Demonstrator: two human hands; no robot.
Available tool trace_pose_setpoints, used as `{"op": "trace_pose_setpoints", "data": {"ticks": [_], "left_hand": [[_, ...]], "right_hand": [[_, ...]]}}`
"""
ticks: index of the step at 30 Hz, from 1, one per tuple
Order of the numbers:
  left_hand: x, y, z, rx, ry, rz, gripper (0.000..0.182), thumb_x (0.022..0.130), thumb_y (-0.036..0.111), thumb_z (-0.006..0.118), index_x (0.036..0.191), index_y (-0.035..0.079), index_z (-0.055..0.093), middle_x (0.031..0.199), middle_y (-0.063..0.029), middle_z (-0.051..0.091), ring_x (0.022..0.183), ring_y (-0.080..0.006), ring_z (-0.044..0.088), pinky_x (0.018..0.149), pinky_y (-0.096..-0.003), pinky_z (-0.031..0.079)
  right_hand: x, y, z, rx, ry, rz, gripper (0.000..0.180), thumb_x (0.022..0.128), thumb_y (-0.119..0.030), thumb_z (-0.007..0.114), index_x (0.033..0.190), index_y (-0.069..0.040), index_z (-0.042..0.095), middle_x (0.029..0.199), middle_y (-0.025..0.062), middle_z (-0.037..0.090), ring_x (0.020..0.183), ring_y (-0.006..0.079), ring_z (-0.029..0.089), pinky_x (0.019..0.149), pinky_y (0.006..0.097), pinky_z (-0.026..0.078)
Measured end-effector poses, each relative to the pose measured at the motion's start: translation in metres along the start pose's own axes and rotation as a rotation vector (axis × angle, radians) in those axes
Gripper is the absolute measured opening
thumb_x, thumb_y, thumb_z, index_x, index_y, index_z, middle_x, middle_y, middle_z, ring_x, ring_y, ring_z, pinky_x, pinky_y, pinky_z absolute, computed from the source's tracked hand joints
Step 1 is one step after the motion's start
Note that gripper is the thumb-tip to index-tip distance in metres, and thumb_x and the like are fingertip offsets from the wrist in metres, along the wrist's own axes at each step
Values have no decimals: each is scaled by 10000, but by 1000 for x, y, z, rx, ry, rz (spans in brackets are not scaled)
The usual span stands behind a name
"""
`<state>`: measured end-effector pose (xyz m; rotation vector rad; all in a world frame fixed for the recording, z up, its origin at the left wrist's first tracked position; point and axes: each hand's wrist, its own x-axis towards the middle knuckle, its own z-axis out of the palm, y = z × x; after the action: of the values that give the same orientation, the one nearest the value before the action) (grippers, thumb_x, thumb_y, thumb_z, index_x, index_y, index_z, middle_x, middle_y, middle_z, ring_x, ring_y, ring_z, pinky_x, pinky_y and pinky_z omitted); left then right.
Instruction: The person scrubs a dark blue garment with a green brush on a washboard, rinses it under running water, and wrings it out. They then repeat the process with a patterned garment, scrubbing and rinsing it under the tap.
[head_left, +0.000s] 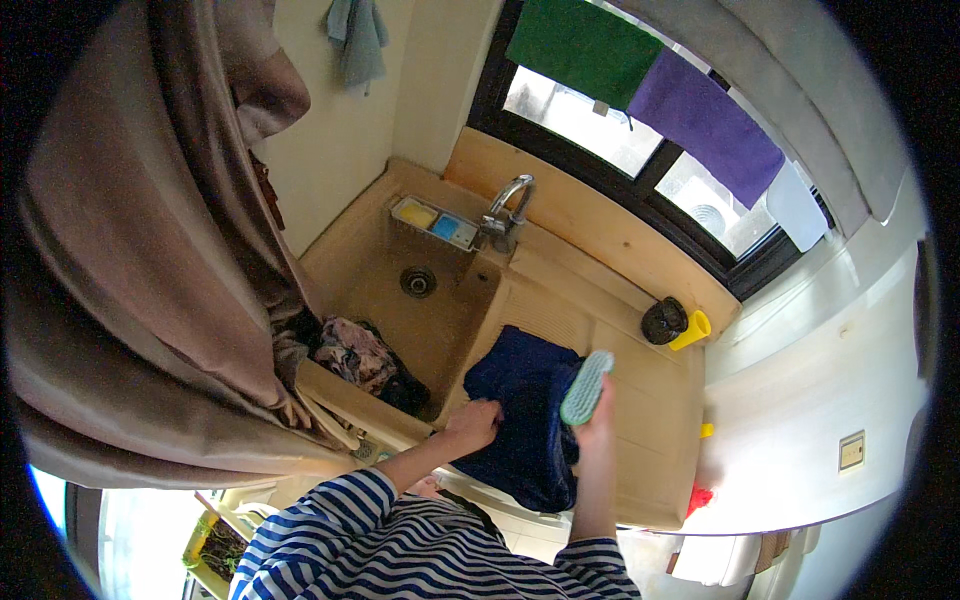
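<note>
A dark blue garment (517, 405) lies bunched over the ribbed drainboard beside the sink basin, and its lower part hangs at the front edge. My left hand (474, 426) has its fingers curled into the cloth on its left side. In my right hand (596, 416) is a scrubbing brush (588, 386), pale green with its bristle side turned up, held just above the garment's right side. The fingers behind the brush are mostly hidden.
Crumpled wet-looking clothes (360, 356) lie in the sink basin (450, 307), near its drain (418, 282). A chrome faucet (504, 214) and a sponge tray (433, 223) stand at the back. A dark round container (664, 321) and a yellow cup (691, 330) stand right; a curtain (172, 285) hangs left.
</note>
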<state>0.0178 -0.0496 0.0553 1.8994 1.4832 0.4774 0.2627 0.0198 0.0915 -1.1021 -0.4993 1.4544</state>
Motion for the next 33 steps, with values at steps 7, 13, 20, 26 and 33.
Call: {"op": "trace_pose_setpoints", "data": {"ticks": [7, 13, 20, 26, 33], "left_hand": [[101, 70, -112, -292, 582, 390, 148, 860, 30, 643, 1005, 39, 672, 999, -182, 662, 929, -384, 660, 837, -483, 528], [144, 84, -148, -293, 698, 432, 110, 876, 26, 660, 981, 50, 641, 917, -151, 615, 864, -338, 632, 793, -454, 519], [139, -28, -90, 176, 425, 134, 124, 953, 117, 667, 1040, 55, 730, 1107, -146, 652, 961, -343, 623, 861, -483, 538], [149, -93, -115, 113, 413, 79, 152, 993, 135, 606, 1030, 63, 735, 944, -132, 699, 908, -346, 644, 881, -514, 542], [204, -118, -160, 77, 521, 100, 218, 1028, 151, 540, 1012, 52, 733, 1000, -136, 725, 961, -364, 677, 829, -514, 565]], "right_hand": [[-35, -152, 31, 180, 0, -571, 459, 1033, -490, 543, 1347, -164, 619, 1172, -10, 683, 1060, 184, 653, 933, 385, 539], [-77, -97, 0, -18, 123, -632, 514, 1053, -448, 531, 1448, -119, 553, 1371, 47, 632, 1213, 249, 618, 1055, 432, 507], [-121, 104, -57, -580, -75, 86, 335, 1030, -203, 603, 1277, 24, 608, 1184, 103, 660, 1103, 269, 611, 995, 416, 480], [-102, 71, -127, 89, 242, 62, 504, 998, -414, 618, 1357, -68, 544, 1183, 111, 635, 1063, 297, 636, 917, 441, 535], [-134, 84, -120, -246, 467, -288, 379, 1023, -318, 619, 1279, -39, 601, 1141, 84, 631, 1051, 218, 601, 876, 384, 532]]}}
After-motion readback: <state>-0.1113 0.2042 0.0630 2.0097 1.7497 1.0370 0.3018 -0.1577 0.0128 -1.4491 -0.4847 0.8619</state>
